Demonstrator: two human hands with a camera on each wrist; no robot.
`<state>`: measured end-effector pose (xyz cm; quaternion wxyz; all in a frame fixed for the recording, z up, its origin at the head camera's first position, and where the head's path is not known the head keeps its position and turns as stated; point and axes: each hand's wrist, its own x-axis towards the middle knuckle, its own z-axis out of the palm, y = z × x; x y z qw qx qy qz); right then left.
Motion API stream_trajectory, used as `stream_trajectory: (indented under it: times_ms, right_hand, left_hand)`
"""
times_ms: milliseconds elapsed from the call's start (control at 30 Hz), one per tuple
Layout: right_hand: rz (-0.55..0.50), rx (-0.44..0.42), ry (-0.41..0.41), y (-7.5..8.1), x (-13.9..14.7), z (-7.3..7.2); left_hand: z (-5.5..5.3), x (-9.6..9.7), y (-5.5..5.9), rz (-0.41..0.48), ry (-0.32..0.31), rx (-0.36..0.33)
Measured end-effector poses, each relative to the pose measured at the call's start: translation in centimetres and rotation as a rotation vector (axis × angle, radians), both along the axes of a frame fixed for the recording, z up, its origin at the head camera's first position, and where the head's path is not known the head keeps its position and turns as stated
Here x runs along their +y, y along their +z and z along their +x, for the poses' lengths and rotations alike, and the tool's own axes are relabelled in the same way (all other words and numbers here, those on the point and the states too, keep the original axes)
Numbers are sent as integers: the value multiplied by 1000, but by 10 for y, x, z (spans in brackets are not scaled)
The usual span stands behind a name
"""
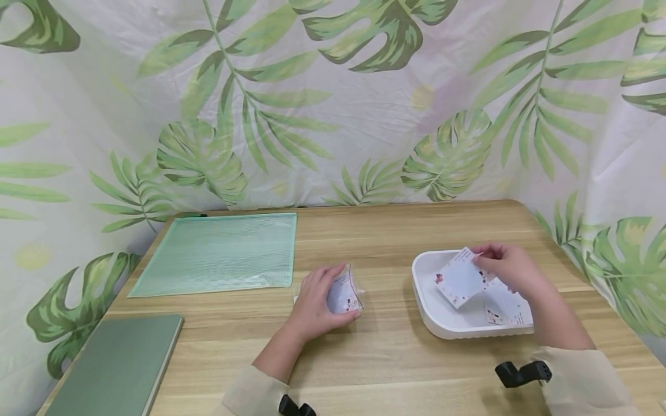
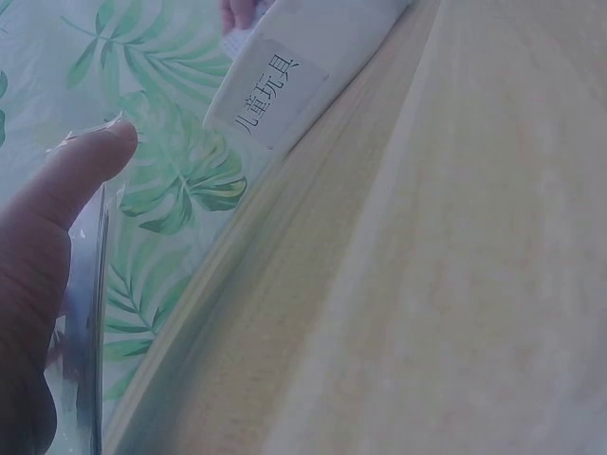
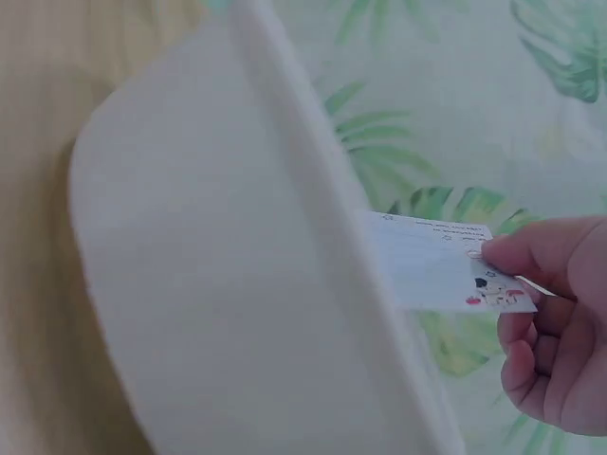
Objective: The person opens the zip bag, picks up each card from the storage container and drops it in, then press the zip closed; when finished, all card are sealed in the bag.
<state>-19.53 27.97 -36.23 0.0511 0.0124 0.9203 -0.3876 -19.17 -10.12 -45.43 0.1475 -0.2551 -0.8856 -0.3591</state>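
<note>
Between the thumb and fingers of my left hand point(image 1: 314, 306) is a small clear plastic bag point(image 1: 346, 293) with printed paper inside, held on edge at the table's middle. My right hand point(image 1: 512, 270) pinches a white note sheet point(image 1: 460, 282) by its edge, above a white plastic bin point(image 1: 442, 330). Small red drawings and lines of print decorate the sheet, as the right wrist view also shows. Inside the bin lies another similar note sheet point(image 1: 507, 306), partly covered by my right hand. The left wrist view shows my left thumb point(image 2: 81, 180) against the bag.
A green mesh zip pouch point(image 1: 224, 251) lies flat at the back left of the wooden table point(image 1: 374, 370). Nearer, at the left edge, is a green notebook point(image 1: 117, 361). A label point(image 2: 270, 90) with Chinese characters is on the bin's side. A leaf-patterned curtain point(image 1: 364, 115) hangs behind.
</note>
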Motion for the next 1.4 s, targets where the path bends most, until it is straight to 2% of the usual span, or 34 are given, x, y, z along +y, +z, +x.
stream_trajectory:
  times_ms: [100, 167, 333, 567, 900, 1133, 1400]
  right_hand:
    - [-58, 52, -47, 8, -4, 5]
    - [-131, 116, -77, 11, -11, 8]
    - [-336, 241, -148, 8, -39, 13]
    - [-488, 216, -234, -3, -86, 15]
    - [-508, 160, -206, -21, -127, 17]
    - [-479, 132, -210, -23, -134, 19]
    - [-430, 125, -204, -25, -133, 19]
  left_hand:
    - [0, 0, 0, 2, -2, -6]
    - [0, 0, 0, 0, 0, -7]
    - [0, -1, -1, -8, 4, -2]
    - [1, 0, -1, -17, 8, -14]
    - [0, -1, -2, -27, 13, 16]
    - [-1, 0, -1, -17, 23, -6]
    - [-1, 0, 0, -17, 27, -1]
